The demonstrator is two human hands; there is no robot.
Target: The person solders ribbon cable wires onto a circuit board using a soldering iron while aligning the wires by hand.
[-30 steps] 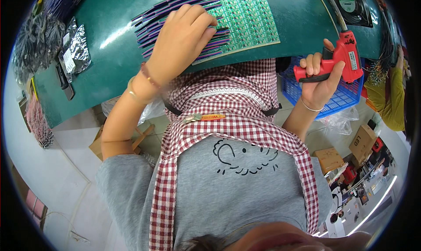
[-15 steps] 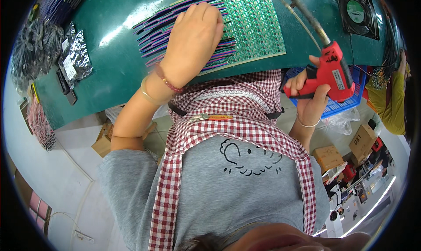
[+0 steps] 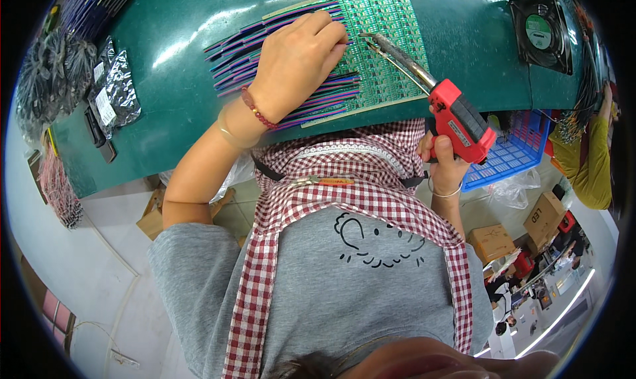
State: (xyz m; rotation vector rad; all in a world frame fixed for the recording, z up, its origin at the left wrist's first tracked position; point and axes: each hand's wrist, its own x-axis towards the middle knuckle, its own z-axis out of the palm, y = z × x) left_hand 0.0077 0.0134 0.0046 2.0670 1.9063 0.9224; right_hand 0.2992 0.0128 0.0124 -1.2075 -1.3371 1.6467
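Observation:
A red and black soldering gun (image 3: 460,122) with a thin feed tube beside its barrel sits in my right hand (image 3: 445,162), fingers wrapped round the grip. Its tip reaches over the green panel of small circuit boards (image 3: 392,51), just right of my left fingers. Curled, fingertips down, my left hand (image 3: 298,57) is at the panel's left part, where strips of purple, blue and black wires (image 3: 242,46) lie in rows. Anything pinched between those fingertips is hidden by the hand.
Right on the green table (image 3: 172,124) stands a black fan (image 3: 540,33). Silvery bags (image 3: 116,94), a dark phone-like object and bundled cables lie left. A blue crate (image 3: 507,157) is below the table's right edge; a person's yellow-green sleeve (image 3: 589,160) shows far right.
My right hand has swung the soldering gun left and down, bringing its tip over the panel beside my left fingers. My left hand has shifted slightly right.

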